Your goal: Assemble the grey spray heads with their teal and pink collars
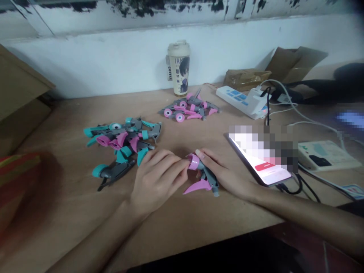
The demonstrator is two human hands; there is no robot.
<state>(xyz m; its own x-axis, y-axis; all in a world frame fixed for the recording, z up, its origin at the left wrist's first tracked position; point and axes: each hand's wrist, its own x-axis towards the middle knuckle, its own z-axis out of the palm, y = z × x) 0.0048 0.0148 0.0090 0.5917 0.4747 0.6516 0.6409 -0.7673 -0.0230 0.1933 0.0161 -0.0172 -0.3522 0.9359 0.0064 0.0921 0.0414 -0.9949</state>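
My right hand (218, 170) is closed around a grey and pink trigger spray head (209, 176), held just above the table. Its pink ring (194, 162) faces left and its pink trigger (199, 185) points down and left. The fingers of my left hand (160, 176) are pinched together at the ring's open end; whatever lies between the fingertips is hidden. Beyond my left hand lies a pile of grey spray heads (113, 131) with teal and pink parts. One teal and grey spray head (113, 172) lies at its near side.
A second pile of pink and grey spray heads (189, 108) lies before a coffee tumbler (180, 70). At right are a lit phone (256, 159), a power strip (241, 100), cables and a white box (330, 155). Cardboard (19, 91) stands at left, and a brown package (246, 78) at the back.
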